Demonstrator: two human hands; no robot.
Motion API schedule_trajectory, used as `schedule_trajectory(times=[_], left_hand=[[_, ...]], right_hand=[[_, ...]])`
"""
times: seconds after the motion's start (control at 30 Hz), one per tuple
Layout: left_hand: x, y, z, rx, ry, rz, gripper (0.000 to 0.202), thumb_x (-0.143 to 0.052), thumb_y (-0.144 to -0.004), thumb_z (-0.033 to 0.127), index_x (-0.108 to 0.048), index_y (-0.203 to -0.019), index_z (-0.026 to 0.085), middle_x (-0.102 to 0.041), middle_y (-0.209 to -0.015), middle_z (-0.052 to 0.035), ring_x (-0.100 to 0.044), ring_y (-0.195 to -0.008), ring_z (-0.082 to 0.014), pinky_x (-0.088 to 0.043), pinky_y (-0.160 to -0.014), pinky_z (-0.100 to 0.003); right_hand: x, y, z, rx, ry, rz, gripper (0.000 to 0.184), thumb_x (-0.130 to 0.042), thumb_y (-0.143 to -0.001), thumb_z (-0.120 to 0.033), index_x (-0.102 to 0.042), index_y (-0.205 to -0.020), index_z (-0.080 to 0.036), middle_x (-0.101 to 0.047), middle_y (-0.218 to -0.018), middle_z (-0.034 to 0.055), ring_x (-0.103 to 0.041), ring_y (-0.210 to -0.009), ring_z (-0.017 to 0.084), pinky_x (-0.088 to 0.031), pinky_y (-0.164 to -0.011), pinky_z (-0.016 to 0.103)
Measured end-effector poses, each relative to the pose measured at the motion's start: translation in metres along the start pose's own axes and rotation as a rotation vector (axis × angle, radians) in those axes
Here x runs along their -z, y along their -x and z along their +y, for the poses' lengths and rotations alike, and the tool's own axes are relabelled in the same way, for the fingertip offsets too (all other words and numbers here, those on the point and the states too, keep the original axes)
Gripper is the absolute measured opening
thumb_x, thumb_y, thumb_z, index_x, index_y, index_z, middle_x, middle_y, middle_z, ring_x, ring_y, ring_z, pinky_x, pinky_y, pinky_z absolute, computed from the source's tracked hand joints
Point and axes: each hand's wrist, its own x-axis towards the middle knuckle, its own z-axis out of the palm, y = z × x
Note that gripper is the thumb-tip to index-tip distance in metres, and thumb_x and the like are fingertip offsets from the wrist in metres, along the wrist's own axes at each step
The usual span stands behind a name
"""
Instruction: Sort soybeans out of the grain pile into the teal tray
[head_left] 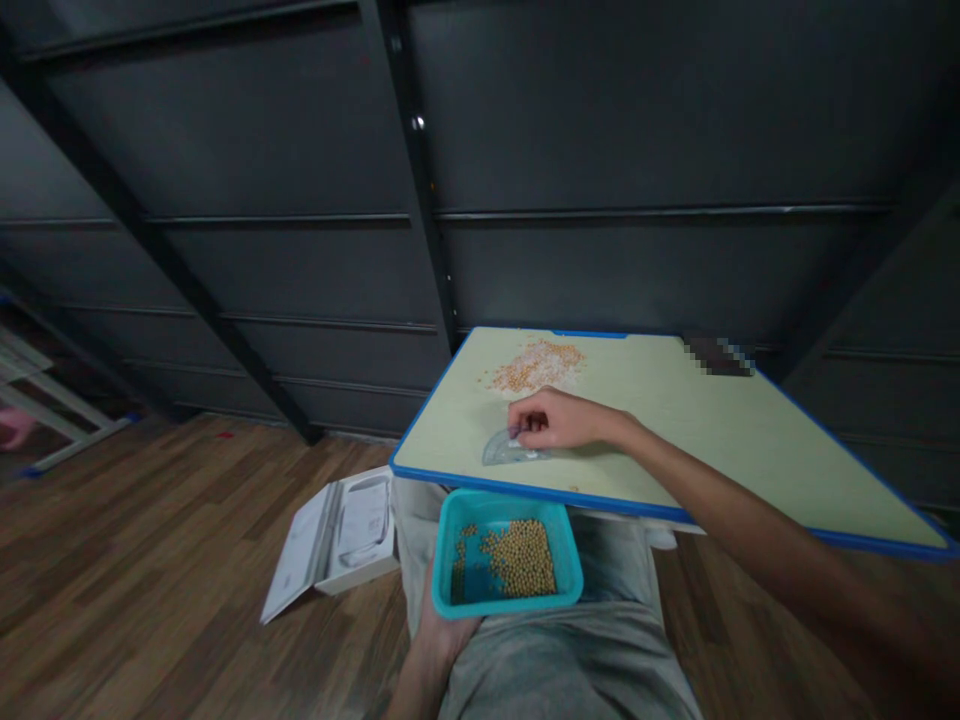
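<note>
Apparently scraping: right hand (pixel 559 417) pinches protractor (pixel 501 450).
Left hand (pixel 448 628) holds basket (pixel 517 606) (beans (pixel 525 560) inside); next stroke likely needs a flat edge.

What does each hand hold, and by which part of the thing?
The left hand supports the turquoise basket under its near left corner; the right hand pinches the clear protractor at its far side.
</note>
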Motion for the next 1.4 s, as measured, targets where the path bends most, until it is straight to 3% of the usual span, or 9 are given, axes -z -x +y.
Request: schedule_trajectory(times=[0.13,0.3,0.47,0.73,0.87,1.07,1.4], left_hand=[[0.002,0.0,-0.003,0.048,-0.008,-0.023,0.027,-0.078,-0.079,0.048,-0.085,-0.094,0.028,-0.084,-0.116,-0.0053,-0.055,-0.145,-0.0356,-0.036,-0.126,-0.05],[0.002,0.003,-0.008,0.08,-0.005,-0.032,0.023,-0.077,-0.081,0.046,-0.085,-0.09,0.026,-0.083,-0.118,-0.0071,-0.058,-0.141,-0.0386,-0.035,-0.126,-0.055],[0.008,0.007,-0.011,0.167,0.012,-0.036,0.034,-0.078,-0.082,0.052,-0.085,-0.098,0.023,-0.082,-0.12,-0.0117,-0.058,-0.141,-0.0414,-0.036,-0.124,-0.058],[0.008,0.007,-0.012,0.134,0.017,-0.041,0.024,-0.077,-0.086,0.044,-0.084,-0.091,0.022,-0.086,-0.1,-0.0079,-0.068,-0.127,-0.0373,-0.049,-0.114,-0.054],[0.005,0.004,-0.011,0.125,0.031,-0.093,0.02,-0.077,-0.086,0.039,-0.084,-0.092,0.021,-0.086,-0.097,-0.0081,-0.069,-0.127,-0.0368,-0.047,-0.116,-0.055],[0.006,-0.003,-0.01,0.094,0.069,-0.124,0.024,-0.075,-0.088,0.042,-0.085,-0.091,0.02,-0.086,-0.103,-0.0097,-0.065,-0.132,-0.036,-0.042,-0.12,-0.053],[0.004,-0.001,-0.011,0.12,0.072,-0.141,0.022,-0.069,-0.089,0.038,-0.085,-0.091,0.022,-0.086,-0.106,-0.0074,-0.065,-0.134,-0.0346,-0.037,-0.124,-0.054]], right_hand=[[0.026,0.011,0.01,-0.125,0.05,-0.094,0.005,-0.066,-0.078,-0.019,-0.068,-0.083,-0.018,-0.062,-0.072,-0.0012,-0.055,-0.067,0.013,-0.041,-0.062,0.027],[0.046,0.021,0.001,-0.314,-0.016,-0.228,0.005,-0.066,-0.074,-0.022,-0.066,-0.076,-0.017,-0.062,-0.067,-0.0015,-0.055,-0.062,0.013,-0.041,-0.058,0.027],[0.036,0.02,-0.013,-0.425,-0.159,-0.386,0.015,-0.072,-0.074,-0.03,-0.065,-0.076,-0.018,-0.066,-0.064,-0.0001,-0.06,-0.056,0.014,-0.046,-0.054,0.027],[0.024,0.016,-0.006,-0.41,-0.253,-0.391,0.018,-0.075,-0.076,-0.033,-0.066,-0.081,-0.018,-0.069,-0.068,0.0006,-0.064,-0.057,0.014,-0.049,-0.056,0.027],[0.014,0.009,0.0,-0.314,-0.234,-0.299,0.023,-0.075,-0.081,-0.035,-0.072,-0.093,-0.016,-0.069,-0.072,0.001,-0.062,-0.06,0.013,-0.048,-0.058,0.027],[-0.005,-0.002,0.012,-0.119,-0.066,-0.032,0.027,-0.073,-0.088,-0.034,-0.079,-0.108,-0.017,-0.07,-0.08,0.0019,-0.058,-0.071,0.014,-0.044,-0.064,0.027],[-0.006,-0.009,0.032,-0.061,0.162,0.337,0.03,-0.068,-0.095,-0.028,-0.078,-0.12,-0.016,-0.072,-0.086,0.0057,-0.06,-0.075,0.017,-0.045,-0.073,0.031]])
